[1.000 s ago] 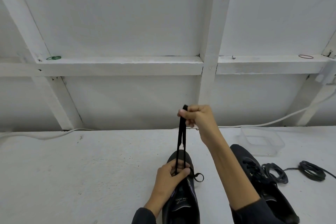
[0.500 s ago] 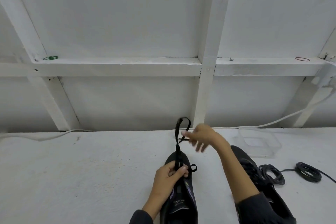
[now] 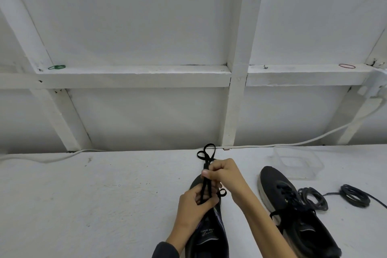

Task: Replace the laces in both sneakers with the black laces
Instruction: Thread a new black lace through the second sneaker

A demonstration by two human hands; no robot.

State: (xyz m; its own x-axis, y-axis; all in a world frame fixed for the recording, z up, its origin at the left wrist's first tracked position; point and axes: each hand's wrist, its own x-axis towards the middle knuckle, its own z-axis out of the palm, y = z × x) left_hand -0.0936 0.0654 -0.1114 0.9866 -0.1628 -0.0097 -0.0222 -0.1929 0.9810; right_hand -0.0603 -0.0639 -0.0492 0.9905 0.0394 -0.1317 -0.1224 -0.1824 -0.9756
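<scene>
A black sneaker [image 3: 209, 236] lies on the white table in front of me, toe pointing away. My left hand [image 3: 193, 207] rests on its upper and pinches the black lace [image 3: 206, 186] at the eyelets. My right hand [image 3: 225, 173] grips the same doubled lace higher up, and the lace ends loop out above that fist [image 3: 207, 153]. A second black sneaker [image 3: 293, 213] lies to the right, laced in black, untouched by either hand.
Coils of dark lace [image 3: 314, 198] and another dark coil [image 3: 356, 195] lie right of the second sneaker. A clear plastic tub [image 3: 297, 163] stands behind it. A white cable [image 3: 314, 141] runs along the wall. Rubber bands [image 3: 56, 67] sit on the ledge.
My right hand came down from its raised pull, let the lace slack, then gripped it again lower, near the sneaker's toe. My left hand stayed on the eyelets.
</scene>
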